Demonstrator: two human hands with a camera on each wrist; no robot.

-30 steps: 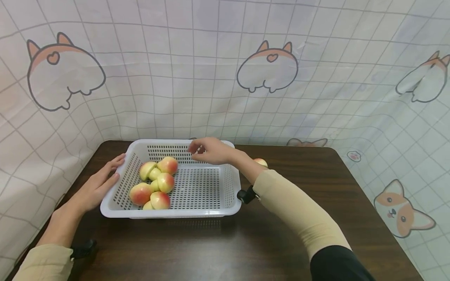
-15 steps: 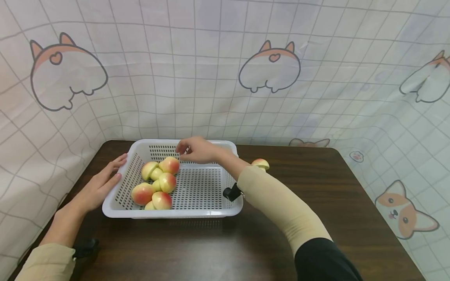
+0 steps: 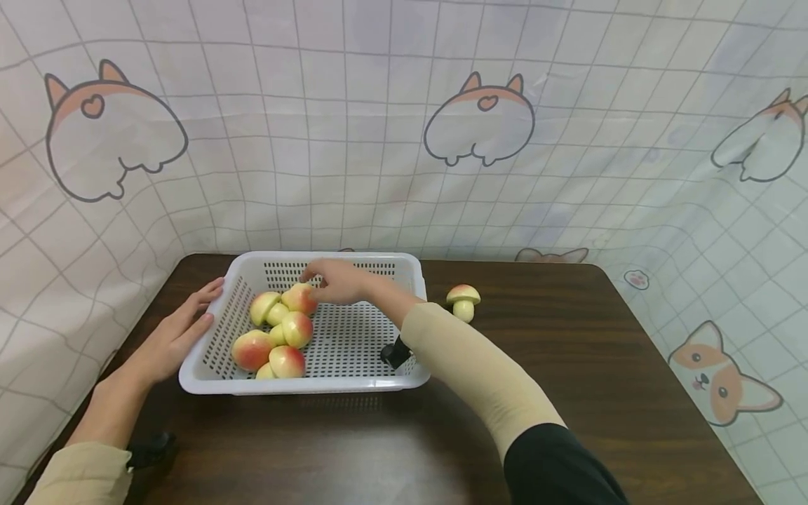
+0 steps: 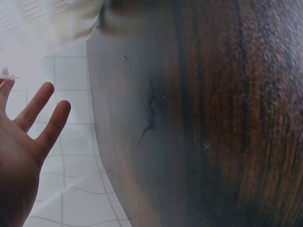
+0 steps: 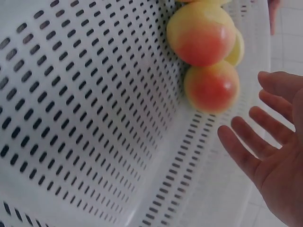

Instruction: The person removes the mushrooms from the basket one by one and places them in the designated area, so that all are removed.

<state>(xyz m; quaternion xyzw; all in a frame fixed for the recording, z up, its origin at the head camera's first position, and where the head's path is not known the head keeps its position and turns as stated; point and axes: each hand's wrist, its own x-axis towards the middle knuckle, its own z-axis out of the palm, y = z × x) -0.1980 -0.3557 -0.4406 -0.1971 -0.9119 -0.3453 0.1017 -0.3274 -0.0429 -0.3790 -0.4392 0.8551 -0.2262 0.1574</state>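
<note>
My right hand [image 3: 339, 282] hovers over the back of a white plastic basket [image 3: 372, 384], thumb and fingers spread around the rear toy mushroom [image 3: 299, 299]. In the right wrist view the loosely bent fingers [image 5: 236, 144] show a gap to the nearest red and yellow cap [image 5: 212, 87]. Several such mushrooms, with pale yellow stems, lie grouped in the basket's left half. My left hand [image 3: 169, 344] rests its fingers along the basket's left rim; in the left wrist view those fingers [image 4: 54, 125] are extended and spread.
One more toy mushroom [image 3: 463, 301] stands upright on the dark wooden table [image 3: 568, 365], right of the basket. A white gridded cloth [image 3: 353, 175] with dog drawings hangs behind the table and along both sides.
My right hand has moved left and slightly down, from the basket's back right to the rear mushroom. The mushroom outside the basket has come out from behind my forearm. My left hand stays put.
</note>
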